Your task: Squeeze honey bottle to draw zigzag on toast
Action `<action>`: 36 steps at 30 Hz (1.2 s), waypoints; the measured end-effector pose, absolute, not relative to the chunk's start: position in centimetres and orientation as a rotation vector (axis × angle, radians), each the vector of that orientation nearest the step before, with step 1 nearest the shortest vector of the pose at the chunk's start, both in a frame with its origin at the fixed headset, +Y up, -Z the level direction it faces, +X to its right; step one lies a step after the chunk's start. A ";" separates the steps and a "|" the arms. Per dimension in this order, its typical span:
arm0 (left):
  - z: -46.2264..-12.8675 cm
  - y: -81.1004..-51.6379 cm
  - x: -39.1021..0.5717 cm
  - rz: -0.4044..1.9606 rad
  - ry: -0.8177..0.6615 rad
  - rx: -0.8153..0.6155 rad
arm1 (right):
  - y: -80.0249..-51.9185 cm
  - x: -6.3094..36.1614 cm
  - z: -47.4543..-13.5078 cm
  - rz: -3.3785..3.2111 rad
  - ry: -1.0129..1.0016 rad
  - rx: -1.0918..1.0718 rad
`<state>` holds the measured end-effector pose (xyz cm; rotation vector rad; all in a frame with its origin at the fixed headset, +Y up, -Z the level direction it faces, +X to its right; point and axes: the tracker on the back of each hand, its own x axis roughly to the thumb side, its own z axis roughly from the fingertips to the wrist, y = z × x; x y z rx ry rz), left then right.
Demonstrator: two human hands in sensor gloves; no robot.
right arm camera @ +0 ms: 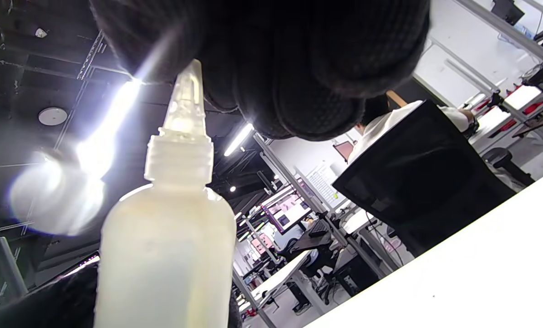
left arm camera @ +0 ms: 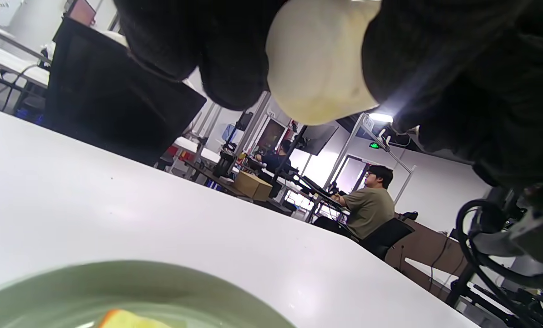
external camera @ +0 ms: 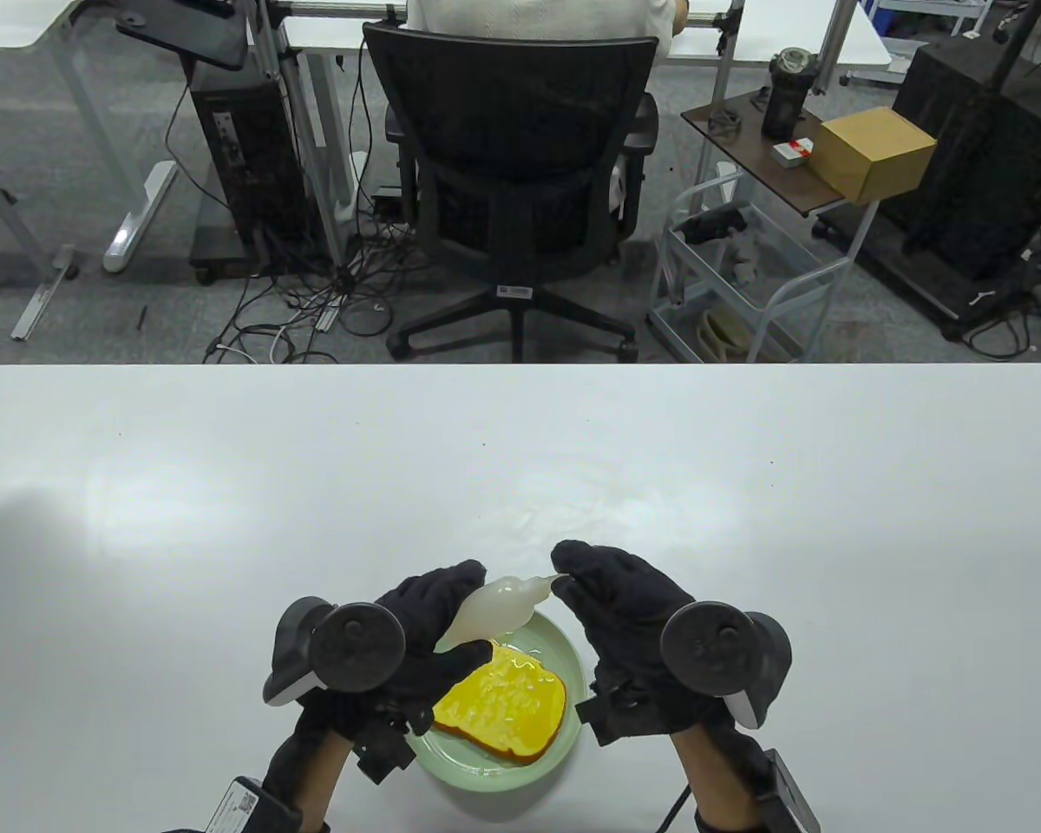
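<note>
Your left hand (external camera: pixel 416 633) holds the bottle (external camera: pixel 494 607) in its grip, tilted above the plate's (external camera: pixel 564 646) far rim, nozzle aimed away from the toast (external camera: pixel 503 707). Your right hand's (external camera: pixel 625 616) fingertips meet the nozzle tip; whether they pinch it I cannot tell. Glossy lines already cross the toast, so the zigzag looks mostly or wholly drawn; capping or setting the bottle down probably remains.

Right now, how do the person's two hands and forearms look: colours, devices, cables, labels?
The left hand and the right hand wear black fabric gloves. Each back carries a tracker with a round dark disc and a grey-white handle. Bare forearms show below. Black modules sit at the wrists; the left one bears a white printed label, and a black cable runs along the right forearm.
</note>
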<state>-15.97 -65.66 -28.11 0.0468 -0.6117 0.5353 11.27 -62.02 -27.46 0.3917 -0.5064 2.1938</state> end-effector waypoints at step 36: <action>-28.0 -65.8 -15.8 0.421 -0.590 0.090 | -62.3 10.6 -27.3 2.190 -0.502 0.402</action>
